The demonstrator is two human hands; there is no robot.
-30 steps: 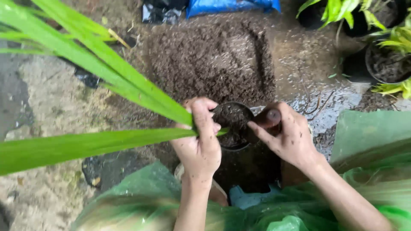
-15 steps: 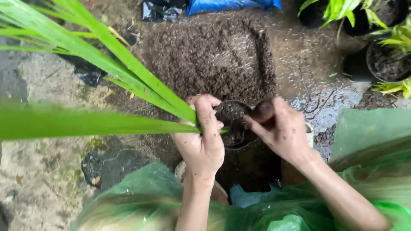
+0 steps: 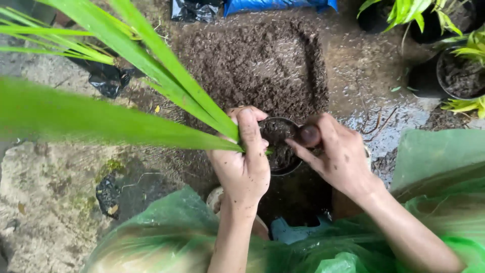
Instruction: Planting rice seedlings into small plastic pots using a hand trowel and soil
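My left hand (image 3: 245,162) grips the base of a plant with long green leaves (image 3: 151,55), held upright in a small black pot (image 3: 280,146) filled with dark soil. The leaves fan out to the upper left and one blurred leaf crosses the left of the view. My right hand (image 3: 333,154) rests on the pot's right rim with its fingers curled, pressing toward the soil. Its fingertips are dirty and partly hidden by the rim. The pot stands on the ground between my knees.
A flat heap of dark soil (image 3: 252,60) lies just beyond the pot. Black pots with yellow-green plants (image 3: 457,71) stand at the upper right. A blue bag (image 3: 278,5) and black plastic (image 3: 108,81) lie at the top and left. Green plastic sheet (image 3: 439,167) covers my legs.
The view has shifted slightly and the blurred leaf has swung higher across the left. My right hand has moved a little along the pot's rim; my left hand keeps its grip.
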